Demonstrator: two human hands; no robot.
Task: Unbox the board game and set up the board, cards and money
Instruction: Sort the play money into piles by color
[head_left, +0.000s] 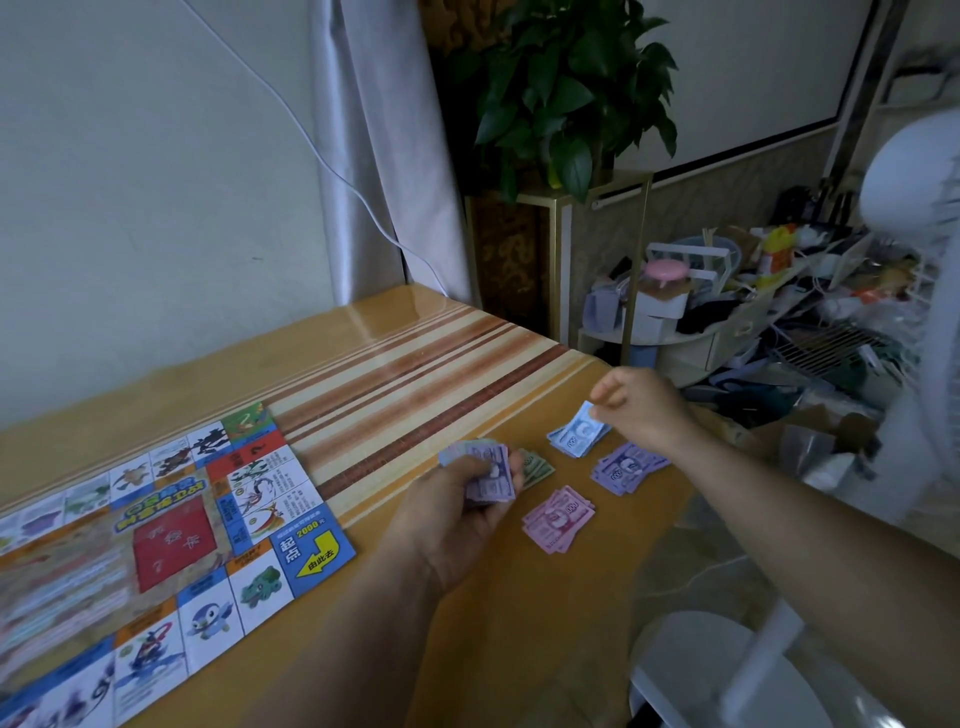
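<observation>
Purple notes (491, 483) gripped by fingers of left hand (457, 514), blue note (584, 415) pinched by right hand (641, 408)

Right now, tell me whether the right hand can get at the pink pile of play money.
Probably yes. The pink pile lies uncovered, close to the right hand, with nothing between them. That hand pinches a blue note, so it would need to drop it first.
</observation>
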